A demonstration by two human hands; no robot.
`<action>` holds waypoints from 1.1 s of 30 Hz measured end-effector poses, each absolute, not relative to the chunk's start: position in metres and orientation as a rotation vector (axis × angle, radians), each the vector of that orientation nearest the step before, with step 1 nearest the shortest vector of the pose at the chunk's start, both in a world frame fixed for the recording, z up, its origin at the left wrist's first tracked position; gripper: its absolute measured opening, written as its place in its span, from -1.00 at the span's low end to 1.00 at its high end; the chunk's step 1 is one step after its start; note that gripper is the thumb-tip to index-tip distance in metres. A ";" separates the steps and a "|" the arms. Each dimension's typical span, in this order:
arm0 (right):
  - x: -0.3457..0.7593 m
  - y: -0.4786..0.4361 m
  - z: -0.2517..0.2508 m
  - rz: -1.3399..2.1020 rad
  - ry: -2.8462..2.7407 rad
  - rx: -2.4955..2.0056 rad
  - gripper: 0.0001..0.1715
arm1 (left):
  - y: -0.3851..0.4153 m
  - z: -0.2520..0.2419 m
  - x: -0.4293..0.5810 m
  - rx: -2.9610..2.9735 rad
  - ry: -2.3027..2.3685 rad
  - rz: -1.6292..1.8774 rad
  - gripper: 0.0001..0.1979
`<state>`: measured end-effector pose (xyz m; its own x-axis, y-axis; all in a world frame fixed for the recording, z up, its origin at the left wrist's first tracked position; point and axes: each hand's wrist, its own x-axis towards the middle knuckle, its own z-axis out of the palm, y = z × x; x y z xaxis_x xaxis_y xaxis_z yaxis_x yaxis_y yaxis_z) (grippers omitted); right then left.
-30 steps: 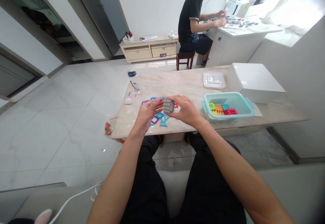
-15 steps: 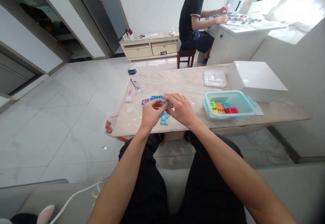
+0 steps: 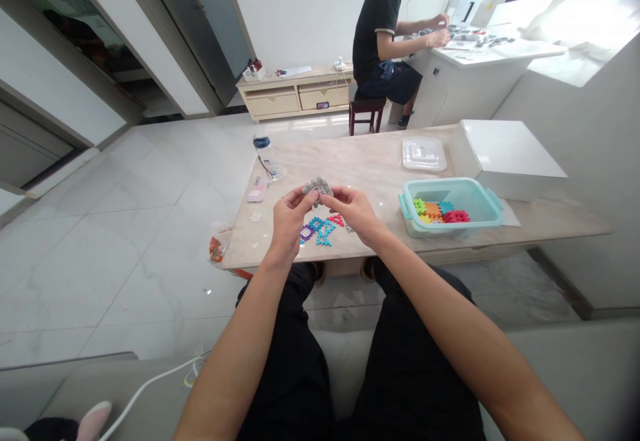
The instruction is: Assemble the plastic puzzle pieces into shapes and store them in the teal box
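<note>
Since half a second ago the grey block piece [image 3: 316, 187] has come up from low between the palms and now sits higher, lying flatter and in plainer view, and the hands have drawn a little apart, uncovering the loose pieces under them. The left hand [image 3: 289, 218] pinches the piece's left edge between thumb and fingers; the right hand [image 3: 356, 211] grips its right edge with the fingertips. The piece hangs above the near edge of the worktop [image 3: 375, 168], over the blue pieces [image 3: 323, 229], a purple piece [image 3: 306, 233] and a red piece [image 3: 336, 219] that lie flat there. To the right stands a teal tub [image 3: 480, 191] holding coloured blocks [image 3: 436, 212].
</note>
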<state>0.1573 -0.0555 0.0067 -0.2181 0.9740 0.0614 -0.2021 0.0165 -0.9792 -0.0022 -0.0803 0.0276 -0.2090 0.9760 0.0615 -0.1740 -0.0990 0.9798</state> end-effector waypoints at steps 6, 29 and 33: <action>0.171 -0.052 0.016 1.427 -1.141 -0.882 -0.45 | -0.082 0.032 0.008 1.104 1.214 1.392 -0.62; 0.226 0.020 -0.103 0.709 -2.479 -1.808 -0.15 | -0.074 0.033 -0.032 0.738 1.280 1.550 -0.55; 0.212 0.017 -0.106 0.713 -2.521 -1.829 -0.21 | -0.075 0.033 -0.040 0.648 1.254 1.560 -0.55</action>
